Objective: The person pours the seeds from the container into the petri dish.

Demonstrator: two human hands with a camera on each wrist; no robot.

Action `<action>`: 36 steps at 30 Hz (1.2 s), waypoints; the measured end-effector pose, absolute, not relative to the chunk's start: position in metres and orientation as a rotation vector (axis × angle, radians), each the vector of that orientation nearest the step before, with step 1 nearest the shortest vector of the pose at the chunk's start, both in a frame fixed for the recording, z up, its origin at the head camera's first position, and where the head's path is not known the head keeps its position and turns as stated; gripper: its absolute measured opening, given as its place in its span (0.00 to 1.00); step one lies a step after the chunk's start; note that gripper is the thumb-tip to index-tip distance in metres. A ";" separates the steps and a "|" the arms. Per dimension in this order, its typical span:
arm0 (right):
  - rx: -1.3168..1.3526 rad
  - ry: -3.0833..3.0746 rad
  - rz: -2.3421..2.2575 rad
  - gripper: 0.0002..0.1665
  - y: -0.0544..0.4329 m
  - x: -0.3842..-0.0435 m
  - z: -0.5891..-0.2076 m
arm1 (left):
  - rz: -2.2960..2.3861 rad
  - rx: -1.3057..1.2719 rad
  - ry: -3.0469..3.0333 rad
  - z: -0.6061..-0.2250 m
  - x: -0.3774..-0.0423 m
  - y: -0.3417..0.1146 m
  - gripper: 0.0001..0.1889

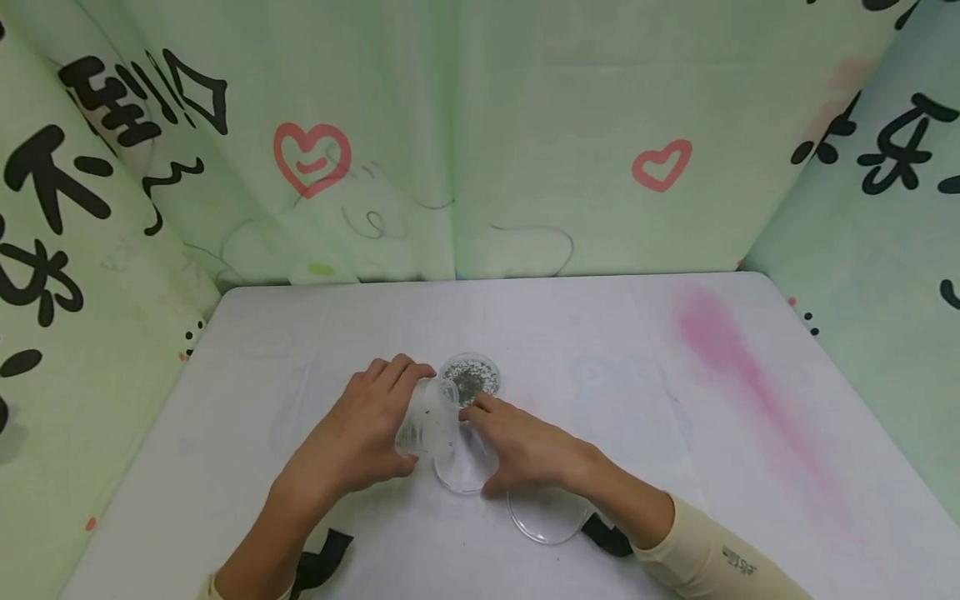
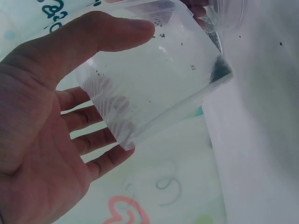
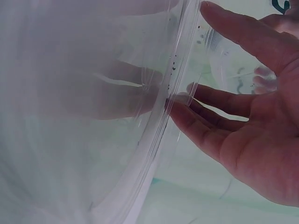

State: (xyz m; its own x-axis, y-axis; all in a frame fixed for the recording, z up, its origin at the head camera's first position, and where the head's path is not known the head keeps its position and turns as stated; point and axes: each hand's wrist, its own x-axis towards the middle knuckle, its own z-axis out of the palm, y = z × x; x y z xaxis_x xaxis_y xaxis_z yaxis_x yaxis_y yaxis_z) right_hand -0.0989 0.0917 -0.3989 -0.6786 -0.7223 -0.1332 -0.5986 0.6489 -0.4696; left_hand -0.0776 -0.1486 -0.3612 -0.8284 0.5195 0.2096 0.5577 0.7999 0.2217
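Note:
My left hand (image 1: 367, 425) grips a clear plastic container (image 1: 422, 425), tilted on its side with its mouth toward the right. Dark specks cling to the container's walls, and a dark heap (image 2: 220, 71) sits in one corner in the left wrist view. Beside the mouth is a round clear dish (image 1: 486, 367) with dark flakes in it. My right hand (image 1: 532, 446) holds a second round clear dish (image 1: 463, 477) by its edge, thumb on the near side and fingers on the far side. In the right wrist view the fingertips (image 3: 175, 109) lie at a clear rim; transparent layers blur the exact contact.
Another clear round dish or lid (image 1: 546, 533) lies under the right wrist. Black straps (image 1: 324, 562) hang near both wrists. The white table (image 1: 600, 358) has a pink smear (image 1: 720, 342) on the right. Green printed curtains (image 1: 525, 125) enclose the back and sides.

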 end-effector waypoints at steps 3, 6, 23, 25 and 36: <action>-1.061 2.561 -0.561 0.50 0.092 -0.099 -0.399 | -0.393 -0.858 -2.843 -0.361 -0.077 -0.148 0.49; -1.055 2.561 -0.556 0.51 0.092 -0.099 -0.399 | -0.374 -0.861 -2.845 -0.360 -0.076 -0.147 0.49; -1.023 2.553 -0.535 0.51 0.090 -0.098 -0.396 | -0.295 -0.916 -2.806 -0.358 -0.074 -0.142 0.51; -1.023 2.548 -0.539 0.51 0.090 -0.098 -0.396 | -0.291 -0.919 -2.806 -0.359 -0.074 -0.141 0.51; -0.995 2.546 -0.510 0.50 0.086 -0.102 -0.391 | -0.284 -0.937 -2.789 -0.359 -0.072 -0.138 0.50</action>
State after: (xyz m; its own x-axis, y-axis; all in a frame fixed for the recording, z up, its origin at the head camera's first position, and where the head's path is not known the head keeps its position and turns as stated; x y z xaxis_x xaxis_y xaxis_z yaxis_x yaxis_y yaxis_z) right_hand -0.1018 0.0857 -0.3913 -0.6879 -0.6987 -0.1963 -0.5692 0.6872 -0.4514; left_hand -0.0719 -0.1384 -0.3587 -0.7835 0.5755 0.2344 0.6109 0.7824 0.1210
